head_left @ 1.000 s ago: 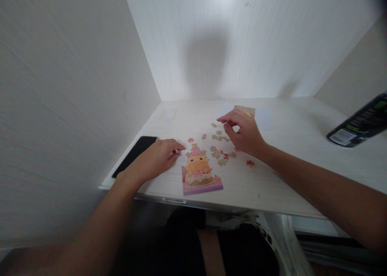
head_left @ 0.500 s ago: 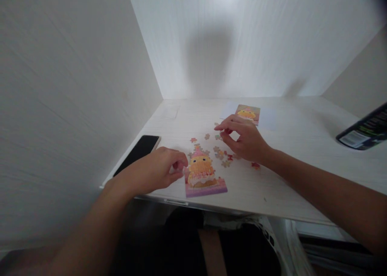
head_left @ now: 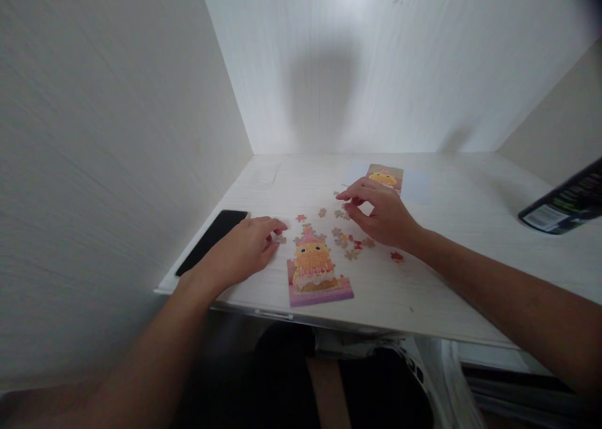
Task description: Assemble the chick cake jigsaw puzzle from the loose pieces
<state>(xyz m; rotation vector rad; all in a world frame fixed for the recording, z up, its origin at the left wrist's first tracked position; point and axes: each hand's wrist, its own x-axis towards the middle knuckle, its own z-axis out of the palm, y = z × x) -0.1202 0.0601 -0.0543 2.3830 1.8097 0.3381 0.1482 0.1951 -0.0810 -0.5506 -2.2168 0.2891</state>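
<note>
A partly built jigsaw puzzle (head_left: 314,271) showing a yellow figure on a cake lies near the front edge of the white desk (head_left: 451,278). Several loose puzzle pieces (head_left: 342,236) are scattered just behind it. My left hand (head_left: 244,248) rests on the desk left of the puzzle, its fingers curled and pinching a small piece at the fingertips. My right hand (head_left: 380,214) hovers over the loose pieces with thumb and fingers drawn together in a pinch; what is between them I cannot make out.
A black phone (head_left: 211,241) lies at the desk's left edge. A picture card (head_left: 384,177) of the same figure lies at the back. A dark can (head_left: 562,200) lies at the far right. White walls close in the left and back sides.
My left hand, lifted toward the puzzle's left edge half a second ago, has dropped back onto the desk near the phone. My right hand has barely shifted over the loose pieces.
</note>
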